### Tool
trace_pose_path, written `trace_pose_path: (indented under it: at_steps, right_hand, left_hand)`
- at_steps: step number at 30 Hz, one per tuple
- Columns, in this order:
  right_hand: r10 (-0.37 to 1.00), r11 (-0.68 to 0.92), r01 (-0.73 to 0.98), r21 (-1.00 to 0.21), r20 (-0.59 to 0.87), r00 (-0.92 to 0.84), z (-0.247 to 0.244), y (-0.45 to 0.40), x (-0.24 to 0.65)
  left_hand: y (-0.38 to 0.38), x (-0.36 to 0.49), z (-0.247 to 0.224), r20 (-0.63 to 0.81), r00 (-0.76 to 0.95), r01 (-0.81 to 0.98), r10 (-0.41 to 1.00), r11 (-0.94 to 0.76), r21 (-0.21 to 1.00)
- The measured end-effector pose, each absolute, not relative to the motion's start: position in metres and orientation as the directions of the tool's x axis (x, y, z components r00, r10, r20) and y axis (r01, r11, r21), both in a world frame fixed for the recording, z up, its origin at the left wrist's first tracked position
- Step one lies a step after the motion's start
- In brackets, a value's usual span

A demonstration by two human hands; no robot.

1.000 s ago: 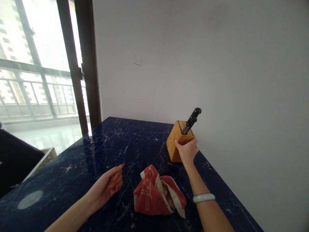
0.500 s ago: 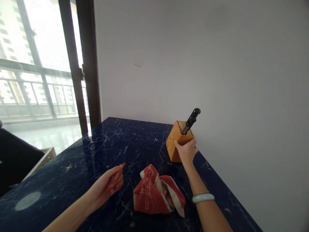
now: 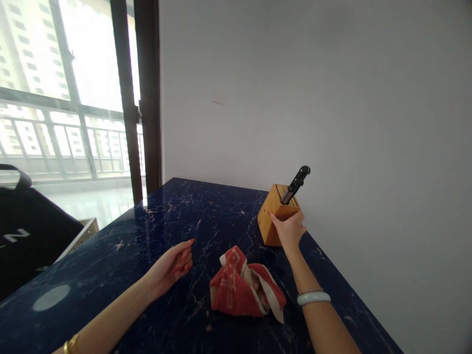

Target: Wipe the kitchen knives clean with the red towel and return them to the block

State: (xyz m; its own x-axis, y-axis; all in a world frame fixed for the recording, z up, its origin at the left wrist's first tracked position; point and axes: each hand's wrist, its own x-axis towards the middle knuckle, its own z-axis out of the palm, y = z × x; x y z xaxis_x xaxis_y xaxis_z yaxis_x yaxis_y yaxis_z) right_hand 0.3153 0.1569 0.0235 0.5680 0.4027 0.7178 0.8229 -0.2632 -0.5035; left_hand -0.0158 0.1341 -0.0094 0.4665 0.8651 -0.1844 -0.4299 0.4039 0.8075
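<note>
A wooden knife block [image 3: 268, 219] stands at the far right of the dark blue marbled table, close to the wall. My right hand [image 3: 291, 228] grips its near side, thumb on the left face and fingers round the right. Black-handled knives or similar tools [image 3: 298, 183] stick up from its slots, overlapping so that I cannot tell each one. My left hand [image 3: 173, 265] hovers at the centre left, fingers curled in, holding nothing. Between my forearms lies a crumpled red and white cloth [image 3: 236, 290], touched by neither hand.
The table [image 3: 155, 236] has its right edge along the white wall [image 3: 295, 98]. At the left are a black bag [image 3: 33, 231] with white lettering and a light box [image 3: 83, 233]. Behind them is a dark-framed glass door [image 3: 147, 98].
The view has turned slightly left, so everything sits a little farther right and more of the black bag shows. My right hand keeps its grip on the knife block; the left stays curled.
</note>
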Motion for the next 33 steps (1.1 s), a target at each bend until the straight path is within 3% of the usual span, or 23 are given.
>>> trace_pose_path:
  at_steps: [8, 33]
  right_hand:
    - [0.4, -0.221, 0.797, -0.562, 0.693, 0.6, 0.024, 0.158, 0.315]
    - [0.406, -0.278, 0.808, -0.52, 0.699, 0.589, 0.03, 0.161, 0.321]
  left_hand:
    - [0.135, -0.017, -0.006, -0.174, 0.477, -0.44, 0.862, 0.405, 0.801]
    - [0.141, -0.02, -0.014, -0.2, 0.436, -0.389, 0.877, 0.384, 0.838]
